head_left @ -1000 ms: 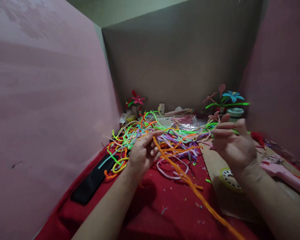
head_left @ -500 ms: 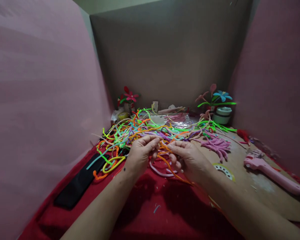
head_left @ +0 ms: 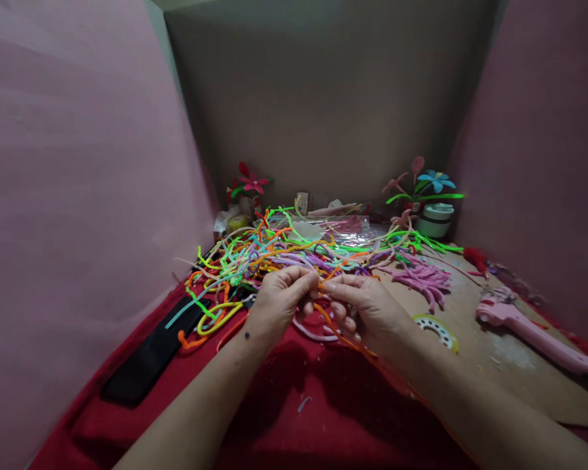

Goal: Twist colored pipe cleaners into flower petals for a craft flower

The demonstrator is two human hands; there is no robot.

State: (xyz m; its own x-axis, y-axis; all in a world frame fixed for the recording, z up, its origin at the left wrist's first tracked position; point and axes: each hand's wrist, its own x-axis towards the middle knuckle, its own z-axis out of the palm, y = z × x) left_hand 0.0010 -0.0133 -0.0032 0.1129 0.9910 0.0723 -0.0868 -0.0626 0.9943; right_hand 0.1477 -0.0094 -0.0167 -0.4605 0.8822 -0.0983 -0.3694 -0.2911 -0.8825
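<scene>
Both hands meet in the middle of the view, just in front of a heap of coloured pipe cleaners [head_left: 269, 251]. Between them runs an orange pipe cleaner [head_left: 328, 318], whose long tail slants down to the right beneath my right wrist. My left hand [head_left: 287, 297] pinches its upper end between thumb and forefinger. Close beside it, my right hand [head_left: 360, 300] grips the same pipe cleaner with thumb and fingertips, the other fingers curled. The fingers hide the exact end. A pale pink pipe cleaner [head_left: 316, 336] curves on the red cloth [head_left: 294, 424] below.
A black flat strip [head_left: 142, 362] lies at left. On the cardboard [head_left: 514, 385] at right are a pink glue gun [head_left: 529, 326], a ring-shaped spool [head_left: 438, 331] and pink pipe cleaners [head_left: 424, 281]. Fuzzy flowers [head_left: 436, 179] and a lidded pot [head_left: 435, 220] stand behind. Pink walls flank both sides.
The fingertips have drawn closer together, and the orange loop that showed between them is now mostly hidden. The view has shifted slightly.
</scene>
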